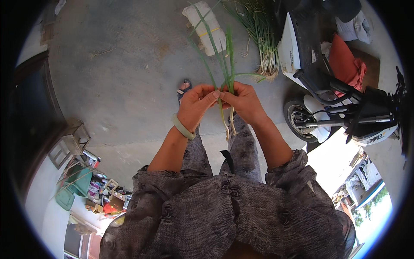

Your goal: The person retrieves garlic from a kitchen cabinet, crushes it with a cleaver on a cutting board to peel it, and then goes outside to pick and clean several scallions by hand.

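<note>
Two green onions with long green leaves and pale root ends are held upright at the middle of the view. My left hand (198,103), with a pale green bangle above it, pinches the left green onion (222,116) between thumb and fingers. My right hand (243,101) grips the right green onion (232,119), and the two thumb tips meet. One leaf bends out to the right over my right hand. Beyond, at the upper right, a large heap of green onions (266,48) lies on the floor, roots towards me.
A folded white bundle with a yellow strap (210,35) lies on the concrete floor ahead. A white and black motorbike (318,97) stands close on the right, a red cloth (346,64) behind it. Boxes, a green bin (79,181) and a wooden stool (76,139) are at the left.
</note>
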`<state>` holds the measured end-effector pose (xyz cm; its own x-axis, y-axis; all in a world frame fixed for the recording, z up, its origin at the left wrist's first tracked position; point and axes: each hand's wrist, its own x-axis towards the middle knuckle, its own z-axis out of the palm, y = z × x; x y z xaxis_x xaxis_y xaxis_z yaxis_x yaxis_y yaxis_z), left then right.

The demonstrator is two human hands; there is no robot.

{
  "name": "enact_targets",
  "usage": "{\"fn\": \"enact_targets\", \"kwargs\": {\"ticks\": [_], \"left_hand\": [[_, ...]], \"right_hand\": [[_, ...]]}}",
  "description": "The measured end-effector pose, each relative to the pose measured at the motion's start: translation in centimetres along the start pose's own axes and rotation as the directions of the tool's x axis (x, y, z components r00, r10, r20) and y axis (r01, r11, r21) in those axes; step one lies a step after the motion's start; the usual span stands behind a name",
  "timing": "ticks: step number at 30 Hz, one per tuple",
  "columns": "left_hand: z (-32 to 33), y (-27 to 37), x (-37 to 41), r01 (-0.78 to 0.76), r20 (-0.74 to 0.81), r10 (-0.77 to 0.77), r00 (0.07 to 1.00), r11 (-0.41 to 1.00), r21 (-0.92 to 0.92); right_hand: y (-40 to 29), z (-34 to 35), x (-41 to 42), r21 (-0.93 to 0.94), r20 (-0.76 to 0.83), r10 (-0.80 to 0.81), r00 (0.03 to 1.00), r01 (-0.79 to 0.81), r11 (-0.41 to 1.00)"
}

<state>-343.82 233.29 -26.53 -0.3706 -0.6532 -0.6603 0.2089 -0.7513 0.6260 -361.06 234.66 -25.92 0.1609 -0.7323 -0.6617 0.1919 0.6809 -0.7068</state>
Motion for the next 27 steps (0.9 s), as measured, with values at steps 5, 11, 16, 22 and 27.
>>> {"fn": "enact_targets", "kwargs": {"ticks": [5, 11, 16, 22, 27], "left_hand": [[1.5, 5.6, -3.5, -0.097, -0.036, 0.099, 0.994, 0.994, 0.056], [3.8, 9.8, -7.9, -0.258, -0.107, 0.260, 0.960, 0.966, 0.035], [6.3, 11.5, -12.8, -0.387, -0.278, 0.385, 0.880, 0.921, 0.049], [7.3, 8.6, -19.6, -0.512, -0.461, 0.446, 0.767, 0.859, -0.021], [5.2, 5.3, -25.8, -0.659, -0.712, 0.424, 0.560, 0.749, -0.072]], "right_hand": [[-6.4, 3.8, -3.4, -0.185, -0.016, -0.069, 0.997, 0.065, 0.981], [-10.4, 5.4, -6.0, -0.267, 0.068, -0.373, 0.925, 0.377, 0.887], [-11.6, 5.5, -9.2, -0.225, 0.173, -0.384, 0.907, 0.416, 0.881], [-11.4, 7.3, -13.6, -0.244, 0.335, -0.354, 0.873, 0.443, 0.862], [-8.8, 9.1, -17.3, -0.279, 0.480, -0.154, 0.864, 0.317, 0.907]]}}
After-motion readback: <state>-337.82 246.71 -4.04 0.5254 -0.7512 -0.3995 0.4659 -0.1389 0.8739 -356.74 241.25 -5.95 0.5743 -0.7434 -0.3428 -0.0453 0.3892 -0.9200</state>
